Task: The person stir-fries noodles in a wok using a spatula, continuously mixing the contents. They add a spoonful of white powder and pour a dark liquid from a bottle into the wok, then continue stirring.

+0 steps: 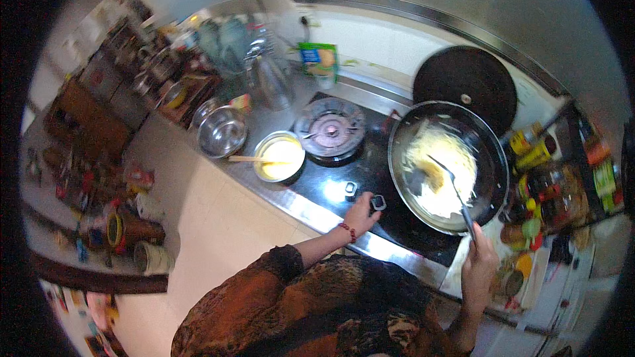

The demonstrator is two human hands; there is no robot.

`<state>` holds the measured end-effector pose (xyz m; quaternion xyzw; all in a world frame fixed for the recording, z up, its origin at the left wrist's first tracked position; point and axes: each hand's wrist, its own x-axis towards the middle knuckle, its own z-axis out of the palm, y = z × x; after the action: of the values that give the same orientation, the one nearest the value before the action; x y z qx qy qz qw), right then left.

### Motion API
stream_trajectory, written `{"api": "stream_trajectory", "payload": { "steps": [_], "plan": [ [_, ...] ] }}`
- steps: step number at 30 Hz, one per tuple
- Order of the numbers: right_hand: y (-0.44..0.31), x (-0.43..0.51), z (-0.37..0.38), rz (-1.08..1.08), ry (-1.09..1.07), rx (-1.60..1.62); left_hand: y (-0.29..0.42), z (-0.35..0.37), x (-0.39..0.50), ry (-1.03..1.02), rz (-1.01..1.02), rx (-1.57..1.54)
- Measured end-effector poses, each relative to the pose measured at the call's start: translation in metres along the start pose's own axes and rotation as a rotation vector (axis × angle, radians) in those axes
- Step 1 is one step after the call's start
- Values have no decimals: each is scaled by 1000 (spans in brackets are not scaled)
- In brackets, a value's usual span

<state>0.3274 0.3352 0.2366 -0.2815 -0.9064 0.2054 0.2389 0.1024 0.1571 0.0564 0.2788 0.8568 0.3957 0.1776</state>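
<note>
My right hand [479,267] grips the dark handle of a spatula [461,197], whose head reaches into a large dark wok [496,158]. Pale yellow-white shredded food [454,158] lies in the wok, with a browner patch near the spatula's head. At the front of the black glass gas hob [369,158], my left hand [361,215] has thumb and fingers about the right control knob [378,203]. A second control knob [350,189] sits just left of it. Red beads circle my left wrist.
Left of the uncovered burner [331,130], a metal bowl [279,178] holds yellow liquid and a wooden utensil [243,158]. Beyond it are steel bowls [222,131]. A dark round lid [464,84] leans behind the wok. Bottles and jars [545,188] crowd the right side.
</note>
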Motion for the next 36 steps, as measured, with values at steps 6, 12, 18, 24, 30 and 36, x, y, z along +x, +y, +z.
{"api": "stream_trajectory", "payload": {
  "steps": [6,12,18,24,30,36],
  "plan": [
    [14,-14,-6,28,-228,-203,0,-2,-20,-3,-6,-71],
    [12,-6,0,-196,4,-111,-25,-9,-46,106,40,-46],
    [-15,-5,34,-400,10,117,-55,-20,-92,60,-97,-7],
    [-44,-6,50,-494,-81,155,-93,-46,-121,214,-13,112],
    [-51,-14,38,-398,-79,78,-137,-64,-143,62,-182,-18],
    [-38,-17,22,-209,-21,-95,-193,-65,-151,-80,-417,12]
  ]
}}
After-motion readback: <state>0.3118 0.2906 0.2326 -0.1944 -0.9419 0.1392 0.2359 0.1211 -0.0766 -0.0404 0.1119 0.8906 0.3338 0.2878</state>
